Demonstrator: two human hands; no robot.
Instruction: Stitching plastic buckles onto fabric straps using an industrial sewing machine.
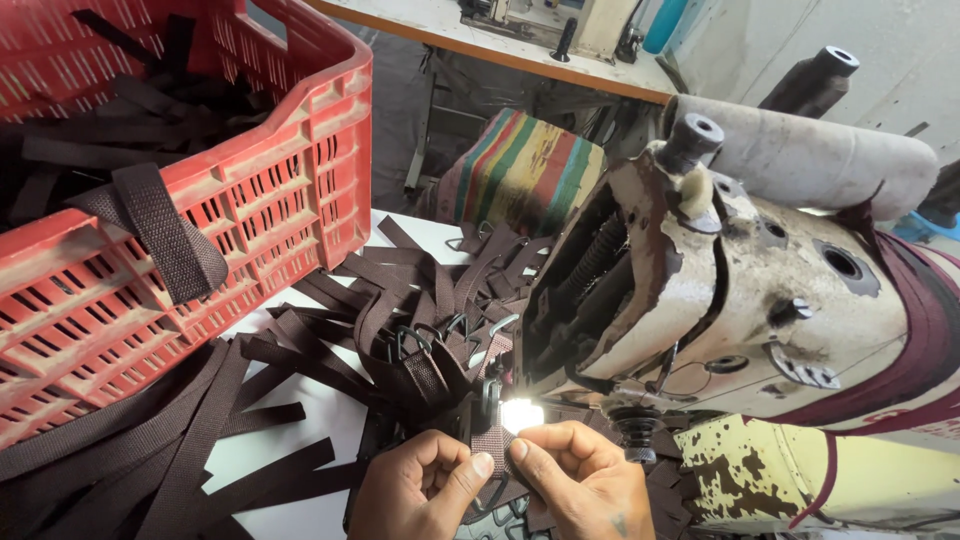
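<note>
My left hand (420, 490) and my right hand (580, 480) meet at the bottom centre, both pinching one short piece of dark brown webbing strap (497, 447) with a metal ring hanging below it. The strap sits just under the needle area of a worn cream sewing machine (740, 300), where a small lamp (521, 413) glares. A heap of sewn brown straps with metal buckles (430, 330) lies right behind my hands on the white table (310, 420).
A red plastic crate (250, 190) full of brown straps stands at the left, one strap draped over its rim. Loose straps (150, 450) lie below it. A striped cushion (520, 170) and another work table (520, 50) are behind.
</note>
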